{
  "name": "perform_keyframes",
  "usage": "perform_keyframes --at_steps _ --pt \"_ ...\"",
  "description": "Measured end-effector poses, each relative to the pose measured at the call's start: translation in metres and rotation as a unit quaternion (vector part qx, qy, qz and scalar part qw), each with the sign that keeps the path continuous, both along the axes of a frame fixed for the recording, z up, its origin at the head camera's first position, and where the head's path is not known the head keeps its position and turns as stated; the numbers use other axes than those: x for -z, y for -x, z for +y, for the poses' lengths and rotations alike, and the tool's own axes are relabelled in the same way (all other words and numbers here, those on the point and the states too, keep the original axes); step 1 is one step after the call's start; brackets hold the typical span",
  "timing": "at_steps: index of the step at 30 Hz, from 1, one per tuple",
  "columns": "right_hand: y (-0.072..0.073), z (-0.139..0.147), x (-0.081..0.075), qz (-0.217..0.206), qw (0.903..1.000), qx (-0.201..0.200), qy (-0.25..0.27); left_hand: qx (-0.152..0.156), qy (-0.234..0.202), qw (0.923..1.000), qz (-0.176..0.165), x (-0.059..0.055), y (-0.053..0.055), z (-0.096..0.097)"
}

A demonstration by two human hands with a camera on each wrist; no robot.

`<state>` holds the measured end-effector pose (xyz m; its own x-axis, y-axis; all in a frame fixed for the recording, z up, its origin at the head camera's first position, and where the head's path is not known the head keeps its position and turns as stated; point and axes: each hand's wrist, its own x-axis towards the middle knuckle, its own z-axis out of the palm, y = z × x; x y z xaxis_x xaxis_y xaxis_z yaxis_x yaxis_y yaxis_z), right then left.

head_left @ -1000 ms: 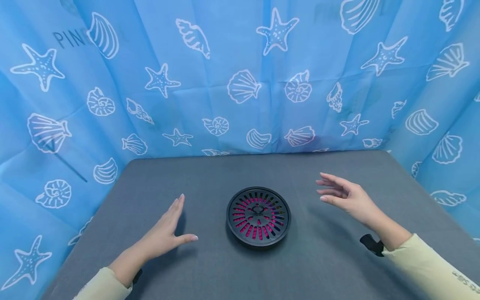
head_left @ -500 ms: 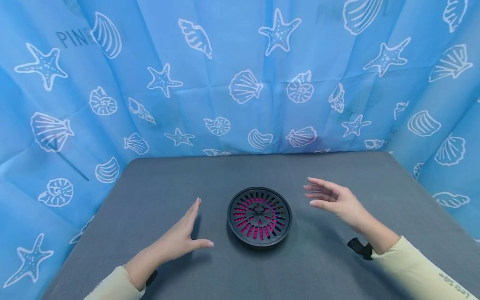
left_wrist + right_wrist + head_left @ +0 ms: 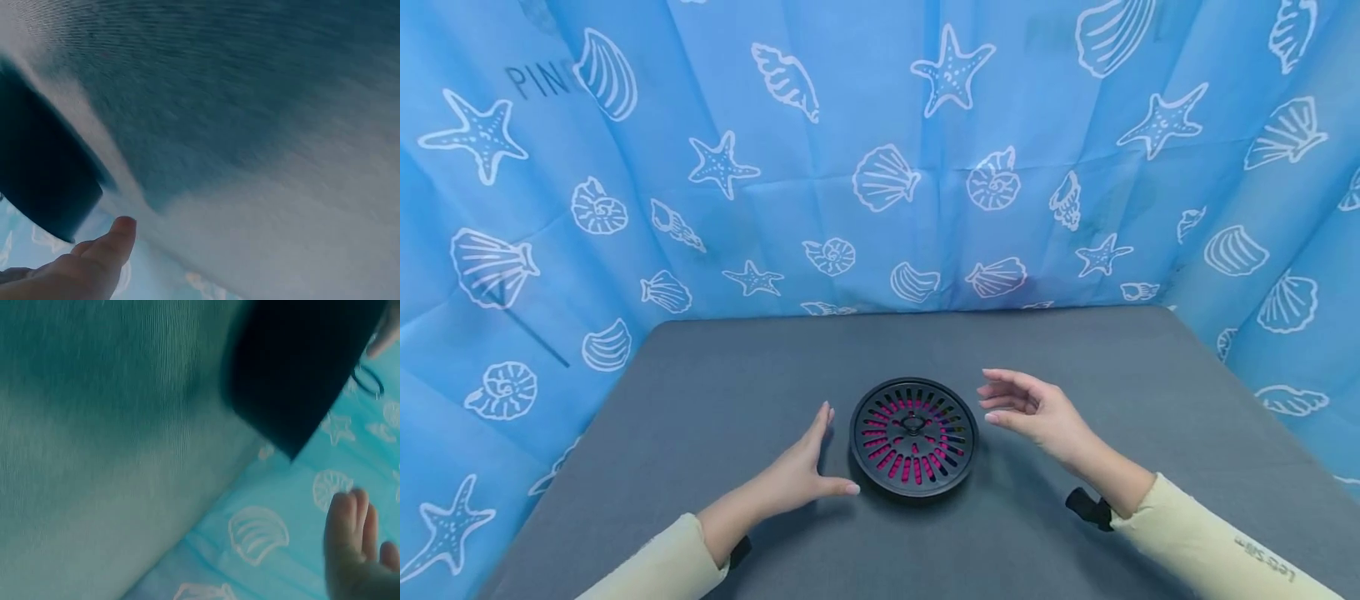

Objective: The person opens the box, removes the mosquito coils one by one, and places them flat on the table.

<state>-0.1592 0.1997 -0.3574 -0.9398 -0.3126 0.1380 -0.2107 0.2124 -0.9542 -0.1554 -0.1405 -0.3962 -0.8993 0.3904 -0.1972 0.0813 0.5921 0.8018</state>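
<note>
In the head view a round black tin (image 3: pixel 914 440) sits on the grey table. Its lid has slots in a ring, with pink things showing through them, and a small ring handle (image 3: pixel 913 422) on top. Just left of the tin is my left hand (image 3: pixel 797 473), thumb spread from straight fingers. My right hand (image 3: pixel 1045 417) hovers off the tin's right side, fingers slightly bent, holding nothing. Both wrist views show the tin's dark side wall (image 3: pixel 44 156) with a gap to the fingers. What the pink contents are cannot be made out.
The grey cloth-covered table (image 3: pixel 760 358) reaches back to a blue curtain (image 3: pixel 820 192) printed with white shells and starfish. The curtain also hangs along the left and right sides. A black wrist camera strap (image 3: pixel 1088 508) shows below the right wrist.
Both hands have moved inward toward the tin, the left one to the right and the right one to the left and slightly nearer. The tin has stayed in place on the table.
</note>
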Motion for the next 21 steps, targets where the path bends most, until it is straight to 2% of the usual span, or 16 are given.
perform_keyframes --at_steps 4,9,17,21 --pt "-0.001 -0.010 0.001 -0.010 0.9998 0.012 -0.012 0.009 -0.018 0.9998 -0.007 0.003 0.004 0.007" --pt "-0.003 -0.021 0.004 -0.019 0.9995 0.011 -0.020 0.030 -0.049 0.9982 -0.019 0.001 0.009 0.012" --pt "-0.001 -0.034 0.012 -0.010 0.9992 -0.018 -0.033 0.063 -0.082 0.9930 -0.057 0.002 0.016 0.013" --pt "0.000 -0.041 0.012 -0.017 0.9989 -0.027 -0.034 0.085 -0.087 0.9912 -0.053 0.006 0.024 0.010"
